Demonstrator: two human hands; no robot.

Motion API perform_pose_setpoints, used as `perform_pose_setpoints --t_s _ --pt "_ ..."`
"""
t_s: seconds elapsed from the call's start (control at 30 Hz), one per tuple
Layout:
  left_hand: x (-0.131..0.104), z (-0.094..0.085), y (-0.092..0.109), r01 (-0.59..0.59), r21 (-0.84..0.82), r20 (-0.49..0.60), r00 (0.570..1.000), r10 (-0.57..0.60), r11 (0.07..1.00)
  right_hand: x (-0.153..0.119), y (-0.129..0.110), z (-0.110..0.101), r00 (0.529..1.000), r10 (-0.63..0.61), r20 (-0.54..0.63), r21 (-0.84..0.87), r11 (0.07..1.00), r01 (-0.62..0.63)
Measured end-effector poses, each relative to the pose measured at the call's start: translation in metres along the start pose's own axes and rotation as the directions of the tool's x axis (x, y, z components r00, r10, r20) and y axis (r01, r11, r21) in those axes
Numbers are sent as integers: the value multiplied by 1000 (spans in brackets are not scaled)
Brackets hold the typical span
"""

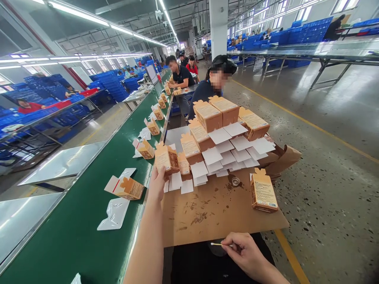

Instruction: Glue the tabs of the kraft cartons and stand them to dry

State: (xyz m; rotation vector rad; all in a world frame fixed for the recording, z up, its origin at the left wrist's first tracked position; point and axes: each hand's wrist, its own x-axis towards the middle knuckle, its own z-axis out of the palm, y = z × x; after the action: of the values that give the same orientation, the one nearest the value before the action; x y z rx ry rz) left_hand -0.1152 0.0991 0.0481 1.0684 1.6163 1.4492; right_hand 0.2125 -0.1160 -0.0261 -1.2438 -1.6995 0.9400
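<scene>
My left hand is stretched forward, its thumb and fingers closed on a small orange-brown printed carton at the left side of a carton pile. My right hand is low in front of me, pinching a cotton swab whose white tip points left. A round clear piece, not clear in kind, shows under the swab against dark cloth. The stacked cartons have white flaps sticking out toward me. Apart from them, one carton stands at the right edge of the brown board.
A green conveyor belt runs along my left, carrying several open cartons and white pouches. On the board sits a small clear round dish amid dark wet spots. A co-worker sits behind the pile.
</scene>
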Motion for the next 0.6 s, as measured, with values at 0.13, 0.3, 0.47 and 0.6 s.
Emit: perform_pose_setpoints --t_s 0.13,0.3,0.47,0.6 --pt "-55 -33 -8 74 -334 41 997 -64 940 5 6 -22 993 -104 -51 -98 990 98" --pt "-130 -43 -53 234 -344 107 972 -210 909 40 5 -82 980 -157 -119 -325 939 111" --pt "-156 -33 -69 249 -197 157 963 -220 948 105 -1 -124 997 -12 -79 -660 750 -44" --pt "-146 -27 -62 240 -122 209 955 -211 963 140 3 -122 989 140 -51 -776 617 -127"
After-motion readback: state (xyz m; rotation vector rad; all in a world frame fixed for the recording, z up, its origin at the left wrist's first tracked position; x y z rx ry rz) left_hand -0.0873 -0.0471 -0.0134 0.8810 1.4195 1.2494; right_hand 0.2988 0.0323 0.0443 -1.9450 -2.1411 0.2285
